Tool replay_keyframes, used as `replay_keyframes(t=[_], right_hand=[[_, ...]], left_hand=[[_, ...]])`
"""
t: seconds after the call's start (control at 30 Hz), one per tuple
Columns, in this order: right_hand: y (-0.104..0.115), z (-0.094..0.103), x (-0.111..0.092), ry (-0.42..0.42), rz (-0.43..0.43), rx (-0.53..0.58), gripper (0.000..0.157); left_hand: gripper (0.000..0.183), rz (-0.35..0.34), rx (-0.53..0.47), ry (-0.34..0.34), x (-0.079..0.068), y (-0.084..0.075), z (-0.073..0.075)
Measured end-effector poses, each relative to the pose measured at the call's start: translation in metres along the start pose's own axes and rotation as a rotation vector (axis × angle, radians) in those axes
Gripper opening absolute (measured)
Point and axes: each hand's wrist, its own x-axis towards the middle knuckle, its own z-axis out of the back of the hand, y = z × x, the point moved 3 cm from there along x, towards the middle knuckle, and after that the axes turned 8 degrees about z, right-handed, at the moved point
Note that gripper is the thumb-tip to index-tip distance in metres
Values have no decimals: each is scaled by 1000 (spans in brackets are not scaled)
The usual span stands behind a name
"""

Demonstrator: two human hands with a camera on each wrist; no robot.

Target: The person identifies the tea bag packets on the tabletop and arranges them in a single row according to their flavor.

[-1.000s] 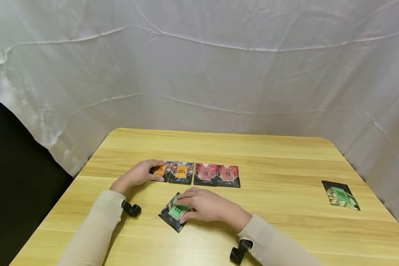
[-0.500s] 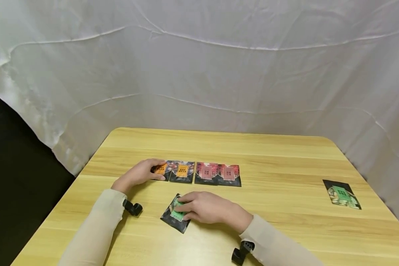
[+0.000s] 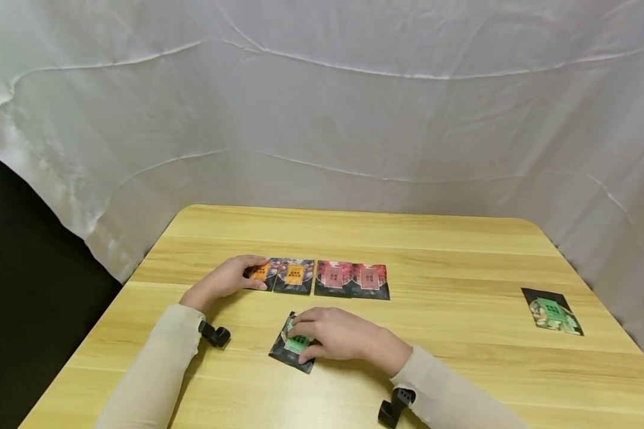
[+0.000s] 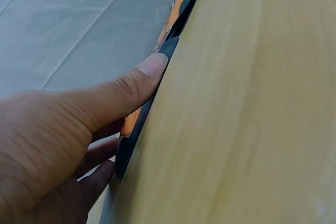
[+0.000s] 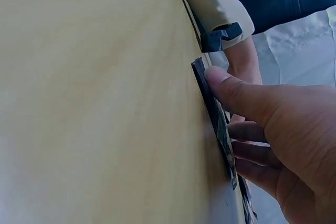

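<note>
Left hand (image 3: 225, 279): digits apart, touching leftmost orange-label packet (image 3: 260, 273); left wrist view shows thumbtip on its dark border.
Right hand (image 3: 343, 336): digits apart, on near green-label packet (image 3: 291, 353); right wrist view shows it edge-on.
Red-label packets (image 3: 351, 279): 2, right of orange.
Far green-label packet (image 3: 553, 311): head view only, near table's (image 3: 434, 238) right edge; wide wood between greens.
</note>
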Motion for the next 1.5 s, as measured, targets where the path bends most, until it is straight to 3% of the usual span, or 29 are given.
replay_keyframes(t=[0.33, 0.57, 0.9, 1.07, 1.5], right_hand=[[-2, 5, -16, 46, 15, -13, 45], [-3, 10, -30, 68, 0, 51, 44], [-11, 13, -51, 44, -110, 192, 49], [-13, 14, -62, 60, -165, 199, 53], [-21, 15, -97, 46, -194, 213, 50]], left_hand=[[78, 3, 3, 2, 0, -1, -2], [77, 1, 5, 8, 0, -2, -2], [78, -4, 8, 7, -1, -1, -1], [77, -3, 3, 10, -2, -3, 0], [77, -3, 9, 9, -1, 0, 0]])
